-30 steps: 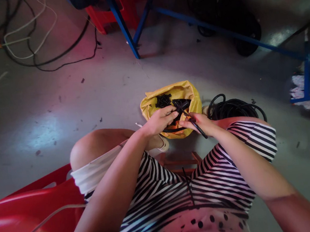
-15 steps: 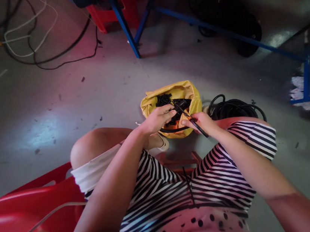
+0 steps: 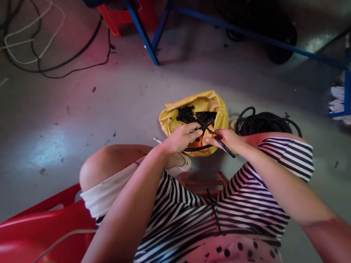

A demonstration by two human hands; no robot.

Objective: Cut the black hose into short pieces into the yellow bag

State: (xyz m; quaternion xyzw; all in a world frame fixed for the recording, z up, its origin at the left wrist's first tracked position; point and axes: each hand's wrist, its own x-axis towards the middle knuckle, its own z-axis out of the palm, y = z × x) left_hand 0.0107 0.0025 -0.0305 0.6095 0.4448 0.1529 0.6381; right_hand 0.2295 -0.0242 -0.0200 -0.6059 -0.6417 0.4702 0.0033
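A yellow bag (image 3: 193, 102) stands wide open on the floor between my knees, with many short black pieces (image 3: 186, 114) inside. In my right hand (image 3: 226, 139) is a pair of scissors (image 3: 227, 147) with dark handles and some orange near the pivot. Their blades point up and left over the bag. My left hand (image 3: 182, 138) is closed at the bag's near side, its fingertips close to the blades. A black tube (image 3: 199, 148) curves under it across the bag's near edge; the part within its fingers is hidden.
A coil of black tube (image 3: 262, 123) lies right of the bag. A red plastic chair (image 3: 43, 250) is at lower left. Blue metal table legs (image 3: 138, 25) and a red stool (image 3: 113, 19) stand ahead. Loose cables (image 3: 75, 69) lie at upper left.
My left hand has shifted slightly right and down, closer to the scissors. The scissors have moved very slightly, and the black pieces in the bag show more plainly.
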